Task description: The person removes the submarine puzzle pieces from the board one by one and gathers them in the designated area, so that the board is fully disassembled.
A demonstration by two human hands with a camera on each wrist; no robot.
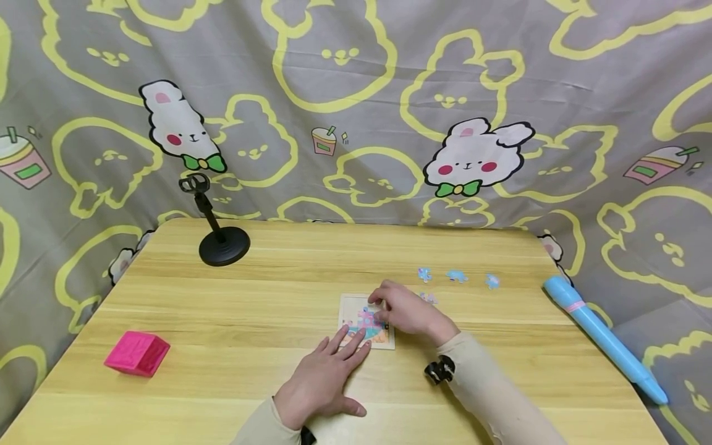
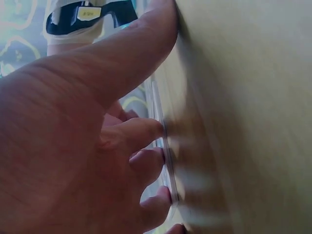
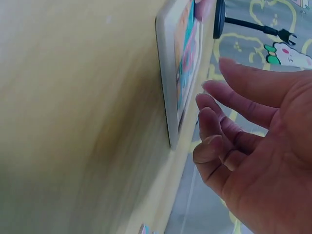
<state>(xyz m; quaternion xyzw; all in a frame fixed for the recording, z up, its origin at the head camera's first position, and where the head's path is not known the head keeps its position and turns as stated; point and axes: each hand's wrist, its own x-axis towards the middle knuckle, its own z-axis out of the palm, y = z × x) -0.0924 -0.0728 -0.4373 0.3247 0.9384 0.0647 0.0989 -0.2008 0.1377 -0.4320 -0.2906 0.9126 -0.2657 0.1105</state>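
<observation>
A small jigsaw puzzle board (image 1: 353, 303) with a pale frame lies on the table, its lower part filled with pink, blue and orange pieces. My left hand (image 1: 321, 380) rests with spread fingers on the board's near left edge; the left wrist view shows its fingertips touching the frame. Over the board's right side hovers my right hand (image 1: 410, 312), fingers loosely bent. In the right wrist view, a gap shows between thumb (image 3: 253, 85) and fingers, with nothing held. Loose puzzle pieces lie beyond the right hand: a blue one (image 1: 457, 276), others (image 1: 424, 274) (image 1: 492, 281), and one partly hidden (image 1: 428, 298).
A black stand (image 1: 225, 246) with a round base is at the table's back left. Front left sits a pink cube (image 1: 136, 353). A long blue pen-shaped object (image 1: 606, 340) lies along the right edge. A patterned grey curtain (image 1: 356, 136) hangs behind the table.
</observation>
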